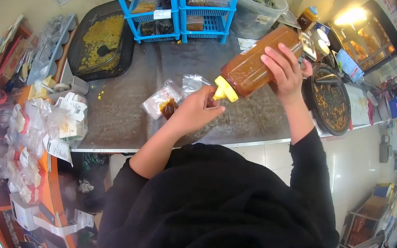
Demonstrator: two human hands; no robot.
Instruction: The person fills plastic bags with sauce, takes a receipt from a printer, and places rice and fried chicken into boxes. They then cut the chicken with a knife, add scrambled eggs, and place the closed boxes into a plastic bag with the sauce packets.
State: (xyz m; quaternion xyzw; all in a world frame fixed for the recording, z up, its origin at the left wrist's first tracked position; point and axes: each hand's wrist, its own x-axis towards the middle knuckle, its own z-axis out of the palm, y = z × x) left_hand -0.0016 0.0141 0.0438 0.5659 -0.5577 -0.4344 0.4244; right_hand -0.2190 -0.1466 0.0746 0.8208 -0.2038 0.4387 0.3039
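A small bag (pixel 168 107) with brown sauce in it is lying on the counter (pixel 121 114), just left of the bottle (pixel 251 66). The left hand (pixel 197 111) is pinching something clear right at the bottle's yellow tip. The right hand (pixel 283 72) is wrapping tight around the tipped bottle's middle. A round pan (pixel 329 100) is sitting to the bottle's right.

A single head-worn fisheye camera looks steeply down from above the person's shoulders, close over the metal counter (pixel 121 114), facing forward toward the blue baskets (pixel 181 4) at the far wall
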